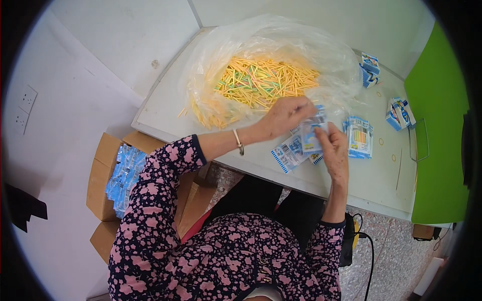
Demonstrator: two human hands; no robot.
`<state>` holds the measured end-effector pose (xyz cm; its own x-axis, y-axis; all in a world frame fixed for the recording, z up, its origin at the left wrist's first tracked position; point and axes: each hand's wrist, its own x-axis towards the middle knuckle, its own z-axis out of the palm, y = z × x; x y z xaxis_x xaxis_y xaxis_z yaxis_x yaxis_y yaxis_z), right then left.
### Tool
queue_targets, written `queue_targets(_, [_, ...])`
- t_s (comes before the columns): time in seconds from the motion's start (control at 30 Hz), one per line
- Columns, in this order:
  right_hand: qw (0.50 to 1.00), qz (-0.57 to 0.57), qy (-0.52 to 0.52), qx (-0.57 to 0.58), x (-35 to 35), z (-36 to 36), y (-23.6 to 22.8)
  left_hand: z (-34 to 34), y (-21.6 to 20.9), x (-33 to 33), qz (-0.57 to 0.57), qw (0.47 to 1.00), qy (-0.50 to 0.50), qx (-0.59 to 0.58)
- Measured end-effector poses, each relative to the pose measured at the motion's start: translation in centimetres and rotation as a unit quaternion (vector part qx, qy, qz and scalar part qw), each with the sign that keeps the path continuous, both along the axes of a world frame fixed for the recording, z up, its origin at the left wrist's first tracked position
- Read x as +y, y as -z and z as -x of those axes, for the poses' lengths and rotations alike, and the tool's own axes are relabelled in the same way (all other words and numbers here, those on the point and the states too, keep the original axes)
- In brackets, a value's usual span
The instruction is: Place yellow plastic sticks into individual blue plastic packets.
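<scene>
My right hand (335, 150) pinches a small clear plastic packet (311, 138) with blue print between thumb and fingers. Close by, at the packet's top end, my left hand (286, 118) is curled closed, slightly blurred; what its fingers hold, if anything, is hidden. Several more blue-striped packets (288, 154) lie loosely on the table under the held one. To the right of my right hand is a stack of flat packets (359, 138) with coloured sticks showing in the top one. Beyond my hands, a large open clear plastic bag (331, 60) holds a heap of thin yellow, green and pink sticks (271, 80).
The white table (165, 118) bears folded blue-and-white packets (370, 70) at the far right and more packets (400, 114) beside a thin wire stand (420, 143). A green panel (442, 130) borders the right. An open cardboard box (100, 175) of blue packets (125, 175) stands lower left.
</scene>
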<state>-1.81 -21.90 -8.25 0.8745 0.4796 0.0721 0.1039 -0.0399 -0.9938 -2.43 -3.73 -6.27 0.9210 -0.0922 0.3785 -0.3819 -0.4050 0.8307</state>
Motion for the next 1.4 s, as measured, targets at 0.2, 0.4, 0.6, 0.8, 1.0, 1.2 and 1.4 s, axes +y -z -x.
queue_targets(0.2, [0.977, -0.08, 0.175, -0.097, -4.3, -1.5, -1.0, -5.2, 1.7, 2.3, -0.277, 0.952, -0.1, -0.082])
queue_targets(0.4, [0.963, -0.121, 0.217, -0.103, -3.0, -2.8, -1.2, -6.6, 5.2, 1.3, -0.348, 0.91, -0.167, -0.152])
queue_targets(0.6, [0.968, -0.215, 0.127, -0.008, 1.2, -5.1, 0.9, -4.5, 5.2, 0.8, -0.397, 0.879, -0.059, -0.258])
queue_targets(0.8, [0.999, -0.021, 0.015, -0.038, 1.9, -6.0, 4.5, -4.7, 4.4, 2.5, -0.393, 0.887, 0.03, -0.241])
queue_targets(1.0, [0.943, 0.171, -0.012, -0.285, 1.8, -4.7, 3.5, -9.1, 1.8, 5.6, -0.24, 0.962, -0.003, -0.127])
queue_targets(1.2, [0.944, 0.154, -0.006, -0.293, 2.3, -4.0, 3.5, -11.6, 1.6, 2.6, -0.466, 0.873, 0.0, -0.146])
queue_targets(1.4, [0.938, 0.17, -0.015, -0.302, 2.0, -4.3, 3.8, -12.8, 2.0, 1.0, -0.599, 0.787, 0.03, -0.146])
